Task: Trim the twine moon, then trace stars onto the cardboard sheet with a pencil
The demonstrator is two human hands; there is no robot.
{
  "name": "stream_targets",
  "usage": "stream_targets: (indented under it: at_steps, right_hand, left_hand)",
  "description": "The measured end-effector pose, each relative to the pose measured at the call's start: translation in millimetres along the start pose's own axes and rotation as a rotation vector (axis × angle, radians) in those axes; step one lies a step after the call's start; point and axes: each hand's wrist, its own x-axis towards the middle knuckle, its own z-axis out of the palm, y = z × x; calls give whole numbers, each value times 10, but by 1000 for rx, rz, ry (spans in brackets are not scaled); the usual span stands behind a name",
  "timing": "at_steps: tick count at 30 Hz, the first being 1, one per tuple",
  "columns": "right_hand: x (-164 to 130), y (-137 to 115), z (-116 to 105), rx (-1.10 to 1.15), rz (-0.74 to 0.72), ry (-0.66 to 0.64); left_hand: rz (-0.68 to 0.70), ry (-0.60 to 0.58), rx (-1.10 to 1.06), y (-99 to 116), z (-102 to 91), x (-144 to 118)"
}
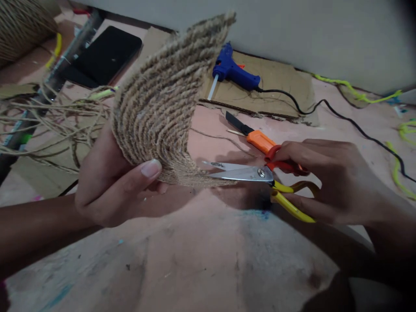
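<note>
We hold the jute mat piece (162, 108) upright in our left hand (110, 186), thumb pressed flat on its near face and fingers behind, so that its lower edge hangs free above the floor (195, 260) and faces the blades. The piece stands near the middle of the floor, its coiled rows fanning up toward the wall (292, 26). Our right hand (331, 182) is closed through the red and yellow handles of the scissors (260, 175), the blades a little parted and their tips touching the mat's bottom edge, seemingly lined up along that edge. Behind the scissors an orange utility knife (253, 134) lies on the floor, blade out. Farther back, toward the wall, a blue glue gun (232, 69) rests on a sheet of cardboard (282, 91), its black cord (341, 115) trailing to the right edge. Loose jute twine (48, 117) tangles at the left, beside a black phone (105, 54).
</note>
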Motion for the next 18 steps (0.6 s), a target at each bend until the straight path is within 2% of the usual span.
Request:
stream_targets:
  at_steps: [4, 10, 14, 18]
  right_hand:
    - [37, -35, -35, -53, -49, 30]
    - [90, -65, 38, -408, -89, 197]
    - [105, -71, 100, -448, -96, 265]
    - [106, -75, 129, -452, -106, 254]
  left_hand:
    - [-79, -1, 49, 61, 56, 65]
    - [-217, -102, 49, 117, 5, 260]
    - [-275, -150, 66, 132, -39, 310]
    - [-278, -162, 64, 145, -25, 317]
